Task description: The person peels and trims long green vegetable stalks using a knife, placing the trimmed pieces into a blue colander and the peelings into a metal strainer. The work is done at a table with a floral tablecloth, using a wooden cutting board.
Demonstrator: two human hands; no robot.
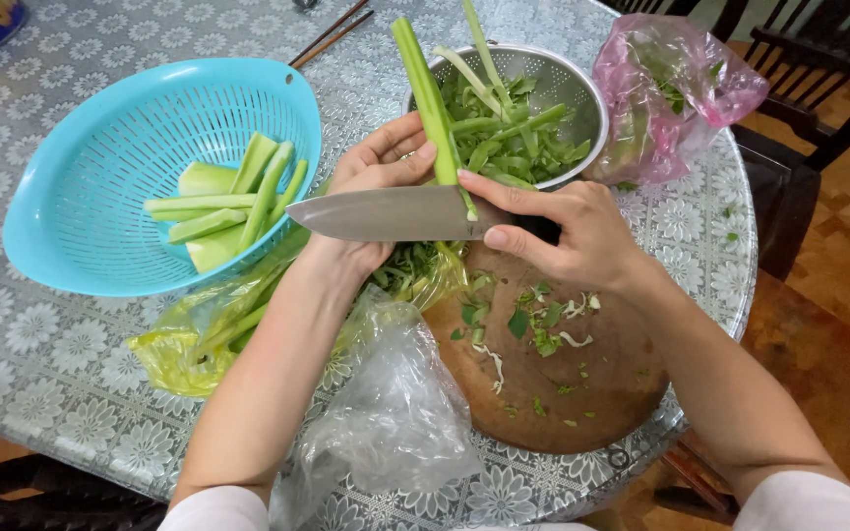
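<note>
A long green stalk [429,98] is held upright above the middle of the surface [41,364], gripped near its lower end by the left hand [378,162]. A knife [386,213] is grasped by the right hand [568,231], its blade laid flat against the stalk's base. A round wooden board [592,393] strewn with leaf scraps lies at 5 o'clock. A metal colander [568,84] of greens sits at 1 o'clock, a blue strainer [81,177] holding cut stalks at 9 o'clock.

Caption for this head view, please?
Left hand holds a green stalk while right hand draws a knife along it above a round board.
</note>
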